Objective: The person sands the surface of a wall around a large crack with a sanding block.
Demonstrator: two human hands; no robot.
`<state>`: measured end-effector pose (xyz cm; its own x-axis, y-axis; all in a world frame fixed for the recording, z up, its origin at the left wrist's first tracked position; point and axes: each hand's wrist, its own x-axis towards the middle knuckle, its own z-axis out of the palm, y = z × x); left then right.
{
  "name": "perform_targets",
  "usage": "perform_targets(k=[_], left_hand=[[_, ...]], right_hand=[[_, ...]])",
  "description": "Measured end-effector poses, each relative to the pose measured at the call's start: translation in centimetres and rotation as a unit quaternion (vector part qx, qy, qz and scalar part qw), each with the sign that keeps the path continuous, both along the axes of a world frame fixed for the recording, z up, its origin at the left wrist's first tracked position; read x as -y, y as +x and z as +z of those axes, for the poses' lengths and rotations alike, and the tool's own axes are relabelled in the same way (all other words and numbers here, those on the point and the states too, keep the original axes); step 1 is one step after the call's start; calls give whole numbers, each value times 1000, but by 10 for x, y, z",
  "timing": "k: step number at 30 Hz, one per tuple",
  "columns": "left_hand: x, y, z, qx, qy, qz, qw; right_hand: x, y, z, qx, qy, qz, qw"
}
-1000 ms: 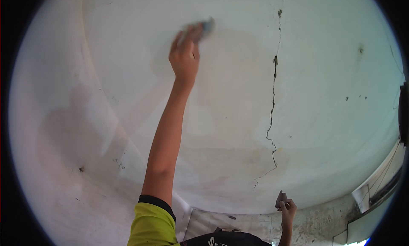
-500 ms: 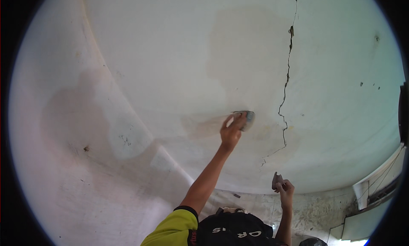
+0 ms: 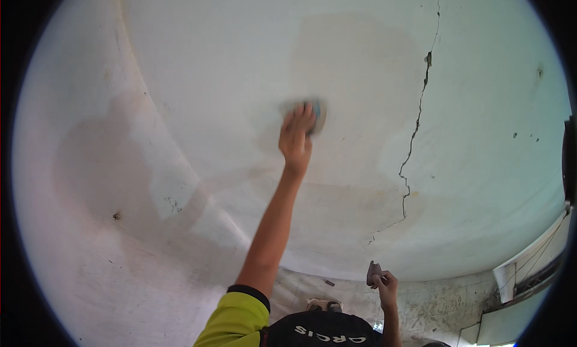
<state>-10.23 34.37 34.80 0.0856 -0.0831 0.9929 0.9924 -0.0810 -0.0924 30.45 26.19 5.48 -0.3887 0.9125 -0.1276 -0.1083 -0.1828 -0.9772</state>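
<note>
My left hand [image 3: 296, 140] reaches up the pale wall [image 3: 240, 82], its fingers closed over a grey-and-blue sanding block [image 3: 318, 117] that lies flat against the surface. Motion smears the block and fingertips. Lower and to the right, my right hand [image 3: 387, 288] pinches a curled, brownish-grey piece of sandpaper [image 3: 374, 273] between thumb and fingers, held in front of the body. A long, jagged crack [image 3: 415, 130] runs down the wall to the right of the left hand.
A wall corner [image 3: 174, 152] bends down the left side. Small holes mark the wall at far right. Below lies a dusty floor [image 3: 445, 299] with a small dark scrap [image 3: 329, 283]. A pale ledge with cables [image 3: 541, 257] stands at lower right.
My left hand has swept up and to the left across the wall with the sanding block. My right hand, still holding the sandpaper, sits slightly lower and further left in view.
</note>
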Motion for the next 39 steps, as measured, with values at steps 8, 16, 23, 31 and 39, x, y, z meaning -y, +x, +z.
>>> perform_targets(k=[8,16,23,31,39], left_hand=[[127,15,-350,484,-239,26,841],[66,-31,-33,226,87,32,970],[-1,-3,31,-10,59,52,997],[66,-117,69,179,129,-38,975],[21,-49,51,-79,-20,-22,996]], right_hand=[[6,-9,9,-3,17,36,999],[13,-3,-1,-24,-23,28,999],[4,-22,2,-22,-36,15,999],[8,-19,20,5,-6,17,1000],[2,-16,-4,36,-17,-3,999]])
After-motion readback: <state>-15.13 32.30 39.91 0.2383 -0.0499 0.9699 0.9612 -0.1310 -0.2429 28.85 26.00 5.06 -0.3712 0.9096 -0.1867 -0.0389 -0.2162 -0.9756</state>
